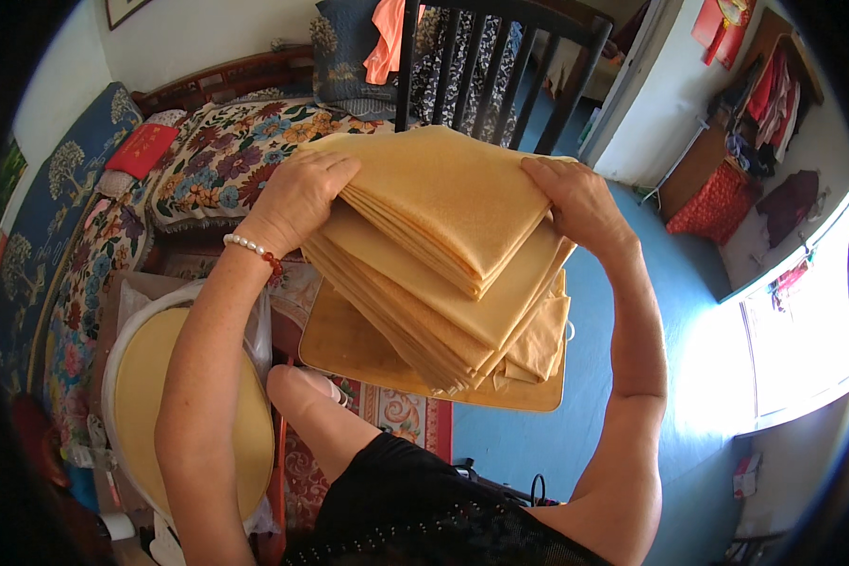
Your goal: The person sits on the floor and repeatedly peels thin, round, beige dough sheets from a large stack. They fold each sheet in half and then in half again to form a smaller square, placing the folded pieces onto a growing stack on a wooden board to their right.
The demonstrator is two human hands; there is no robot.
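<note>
A folded yellow cloth (453, 205) of several layers lies on top of a tall pile of folded yellow cloths (410, 304). My left hand (308, 187) grips its far left corner, fingers on top, with a bead bracelet on the wrist. At the far right corner, my right hand (576, 194) pinches the same cloth from above. The pile stands on a wooden board (368, 354) in front of me. A crumpled piece of yellow cloth (538, 339) sticks out at the pile's lower right.
Beyond the pile rises a black slatted chair back (495, 71). To the left are a sofa with a floral cover (233, 156) and a round yellow surface with a white rim (148, 396). A patterned rug (403, 424) lies on the blue floor (608, 424).
</note>
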